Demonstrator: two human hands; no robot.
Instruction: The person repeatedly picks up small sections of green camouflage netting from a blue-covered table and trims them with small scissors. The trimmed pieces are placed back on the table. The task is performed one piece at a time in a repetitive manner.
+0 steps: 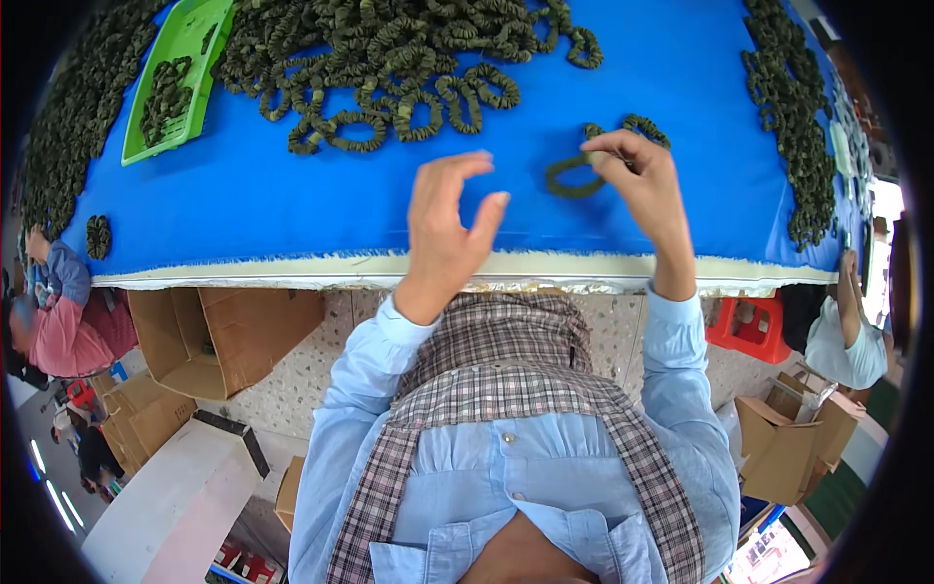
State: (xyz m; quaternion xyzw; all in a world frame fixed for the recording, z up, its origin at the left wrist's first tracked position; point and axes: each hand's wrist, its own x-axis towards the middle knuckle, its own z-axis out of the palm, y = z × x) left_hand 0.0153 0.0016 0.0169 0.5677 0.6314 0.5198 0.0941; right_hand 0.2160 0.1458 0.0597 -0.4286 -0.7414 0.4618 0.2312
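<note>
My right hand [639,175] pinches a dark green scrunchie [569,190] between thumb and fingertips, just above the blue cloth [321,200]. The scrunchie hangs to the left of the fingers as a loop and is slightly blurred. Right behind this hand lies another scrunchie [650,127], partly hidden by the fingers. My left hand [449,219] is raised over the table's near edge, thumb and fingers apart, holding nothing. Beyond it spreads a large pile of the same ruffled scrunchies [379,58], with several loose ones along its near side.
A green plastic basket [199,73] with some scrunchies stands at the far left. More heaps [793,117] lie along both sides. One scrunchie [98,237] sits near the left corner. Co-workers [73,311] are at both ends. Cardboard boxes [263,336] and a red stool [749,331] stand below the table.
</note>
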